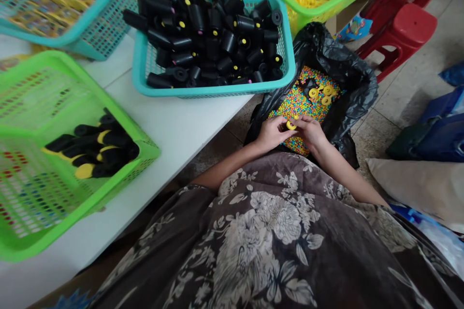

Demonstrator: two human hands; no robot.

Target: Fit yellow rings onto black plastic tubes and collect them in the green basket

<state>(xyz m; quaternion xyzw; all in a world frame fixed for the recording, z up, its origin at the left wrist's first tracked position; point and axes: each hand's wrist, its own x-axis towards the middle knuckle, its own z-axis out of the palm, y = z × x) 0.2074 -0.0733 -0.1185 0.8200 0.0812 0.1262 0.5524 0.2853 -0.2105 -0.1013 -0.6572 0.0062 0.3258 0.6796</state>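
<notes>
My left hand (270, 132) and my right hand (311, 131) meet over an open black plastic bag (335, 55). Both pinch a small round yellow plastic cap (291, 125) between their fingertips. Whether anything else is in the fingers is hidden. Under the hands, the bag holds a mass of tiny multicoloured balls (286, 106). Several yellow ring-shaped caps (326, 100) lie on the balls, beside a black piece (308, 84).
On the white table (174, 125) stand a turquoise basket (213, 91) heaped with black tubes, a green basket (148, 152) with black-and-yellow pieces, and another turquoise basket (79, 38). A green basket (319, 9) holds yellow parts. Red stools (413, 24) stand at the right.
</notes>
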